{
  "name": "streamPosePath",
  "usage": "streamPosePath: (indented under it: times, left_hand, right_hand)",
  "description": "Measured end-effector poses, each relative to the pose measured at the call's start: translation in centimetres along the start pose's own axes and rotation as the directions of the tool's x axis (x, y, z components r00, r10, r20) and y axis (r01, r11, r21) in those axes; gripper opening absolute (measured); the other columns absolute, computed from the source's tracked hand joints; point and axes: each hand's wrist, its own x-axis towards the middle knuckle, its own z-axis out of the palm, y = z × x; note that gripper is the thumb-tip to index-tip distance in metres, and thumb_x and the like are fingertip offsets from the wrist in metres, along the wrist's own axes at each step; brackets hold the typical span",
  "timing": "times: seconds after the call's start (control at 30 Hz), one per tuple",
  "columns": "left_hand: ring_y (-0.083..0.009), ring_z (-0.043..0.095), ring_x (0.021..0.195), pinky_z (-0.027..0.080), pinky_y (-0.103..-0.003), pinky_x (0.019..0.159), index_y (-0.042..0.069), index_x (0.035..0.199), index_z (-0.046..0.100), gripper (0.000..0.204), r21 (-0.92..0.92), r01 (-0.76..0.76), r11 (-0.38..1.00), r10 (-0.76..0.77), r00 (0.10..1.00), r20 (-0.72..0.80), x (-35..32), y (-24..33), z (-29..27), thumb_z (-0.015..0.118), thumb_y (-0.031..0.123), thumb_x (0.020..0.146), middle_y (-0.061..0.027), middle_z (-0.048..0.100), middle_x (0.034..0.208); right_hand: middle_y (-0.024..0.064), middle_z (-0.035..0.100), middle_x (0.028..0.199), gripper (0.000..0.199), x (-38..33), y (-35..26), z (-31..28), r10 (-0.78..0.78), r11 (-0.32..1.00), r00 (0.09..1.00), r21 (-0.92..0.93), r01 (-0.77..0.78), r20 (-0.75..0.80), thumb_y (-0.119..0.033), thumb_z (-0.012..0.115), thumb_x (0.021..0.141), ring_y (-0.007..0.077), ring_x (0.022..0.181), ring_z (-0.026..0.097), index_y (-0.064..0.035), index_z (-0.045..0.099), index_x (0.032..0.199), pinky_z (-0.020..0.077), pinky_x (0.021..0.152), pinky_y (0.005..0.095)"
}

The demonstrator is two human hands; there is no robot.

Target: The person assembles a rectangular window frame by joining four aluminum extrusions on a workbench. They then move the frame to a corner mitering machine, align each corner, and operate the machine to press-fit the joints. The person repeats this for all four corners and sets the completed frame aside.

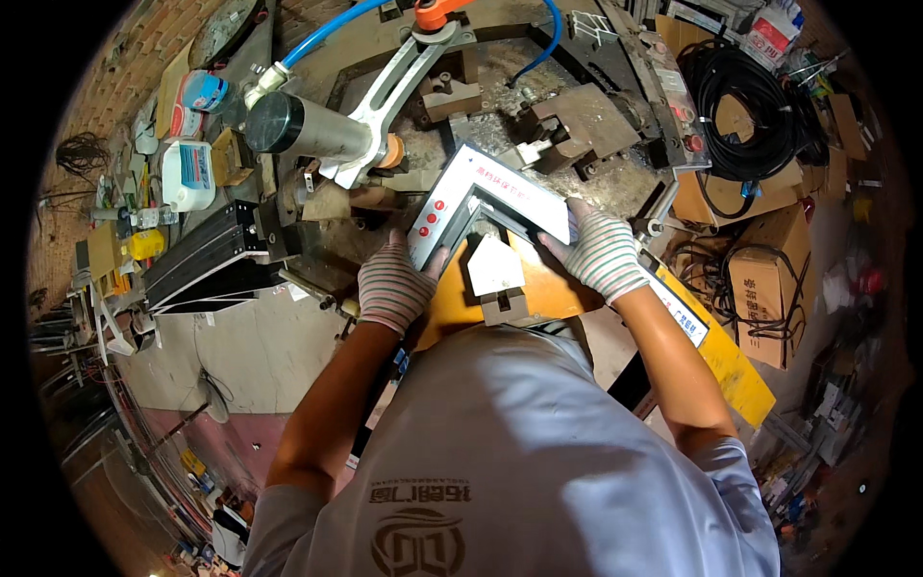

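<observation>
An L-shaped corner of window-frame profile (497, 175), dark on its inner side and covered in white film with red print, is held over the machine bed with its corner pointing away from me. My left hand (394, 283), in a striped knit glove, is closed on the end of its left leg, thumb on the inner side. On the end of the right leg my right hand (604, 252), gloved alike, is closed the same way. Between the two legs shows a white five-sided plate (496, 265) on the machine's near clamp block (505, 306).
A metal cylinder (312, 128) on a slotted arm (402, 87) overhangs the machine at left. Steel blocks (585, 125) stand on the bed. Black profiles (207, 258) and a white jug (187, 176) lie left; coiled black hose (745, 111) and a cardboard box (766, 288) are right.
</observation>
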Motion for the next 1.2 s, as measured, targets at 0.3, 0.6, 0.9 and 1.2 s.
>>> streamPosePath:
  times: [0.3,0.6,0.9,1.2]
  left_hand:
    - [-0.0396,0.073,0.087,0.059,-0.046,0.078,-0.004,0.112,0.058,0.072,-0.014,-0.051,0.999,0.052,0.997,0.063,0.9,-0.7,-0.7,0.066,0.064,0.090,-0.0244,0.072,0.088]
    - [-0.0395,0.073,0.087,0.059,-0.046,0.078,-0.004,0.112,0.057,0.068,0.024,-0.034,0.999,0.033,0.999,0.035,0.3,0.0,-0.9,0.066,0.061,0.091,-0.0253,0.072,0.088]
    - [-0.0408,0.071,0.098,0.057,-0.047,0.086,-0.004,0.117,0.059,0.072,-0.010,-0.041,0.999,0.041,0.999,-0.014,-0.7,1.0,-2.0,0.069,0.062,0.088,-0.0257,0.072,0.098]
    - [-0.0192,0.063,0.107,0.052,-0.036,0.097,-0.001,0.137,0.051,0.050,-0.482,-0.516,0.708,0.172,0.788,-0.591,1.0,2.7,-15.7,0.074,0.011,0.094,-0.0137,0.064,0.122]
  right_hand:
    - [0.0177,0.070,0.081,0.051,1.0,-0.6,-0.2,0.035,0.999,0.997,-0.025,-0.034,0.065,-0.050,0.078,0.083,0.0366,0.077,0.071,-0.0035,0.062,0.098,0.0569,0.072,0.0451]
    - [0.0169,0.071,0.083,0.051,0.9,-0.2,-1.0,-0.001,0.999,0.999,0.035,-0.001,0.049,-0.047,0.079,0.082,0.0370,0.078,0.072,-0.0027,0.063,0.101,0.0571,0.073,0.0453]
    - [0.0230,0.073,0.094,0.057,0.1,-0.1,-2.0,0.019,1.000,0.995,0.004,-0.020,0.099,-0.050,0.077,0.083,0.0404,0.088,0.072,-0.0021,0.063,0.111,0.0579,0.078,0.0463]
    - [0.0211,0.074,0.096,0.057,-1.7,-0.1,-3.7,-0.031,0.999,0.995,0.040,0.028,0.090,-0.049,0.073,0.086,0.0383,0.092,0.073,-0.0023,0.065,0.117,0.0572,0.081,0.0473]
